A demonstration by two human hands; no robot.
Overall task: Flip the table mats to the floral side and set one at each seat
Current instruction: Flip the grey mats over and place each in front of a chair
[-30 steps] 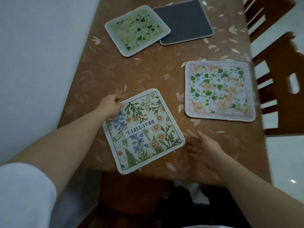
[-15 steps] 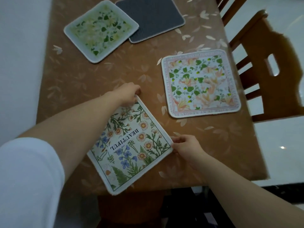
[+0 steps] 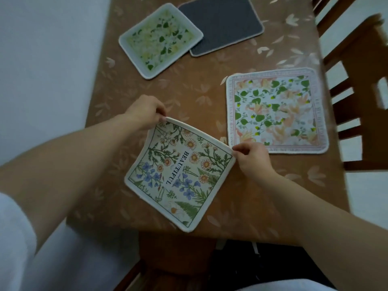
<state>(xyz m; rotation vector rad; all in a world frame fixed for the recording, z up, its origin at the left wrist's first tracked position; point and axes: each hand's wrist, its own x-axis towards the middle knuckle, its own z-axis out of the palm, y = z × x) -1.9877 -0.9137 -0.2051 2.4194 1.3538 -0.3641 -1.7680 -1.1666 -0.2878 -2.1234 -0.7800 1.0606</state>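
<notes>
A cream mat with daisies, blue flowers and the word BEAUTIFUL lies floral side up near the table's front edge, its far edge lifted and bowed. My left hand pinches its far left corner. My right hand pinches its right corner. A pink and green floral mat lies flat at the right edge. A green floral mat lies at the far left and overlaps a mat with its dark grey side up.
The brown table has a petal-patterned cover. Wooden chairs stand along its right side. A pale wall runs close along the left. Another chair part shows below the front edge.
Both hands have taken hold of the BEAUTIFUL mat's corners and turned it clockwise. Its far edge has come up off the table. The view has shifted right.
</notes>
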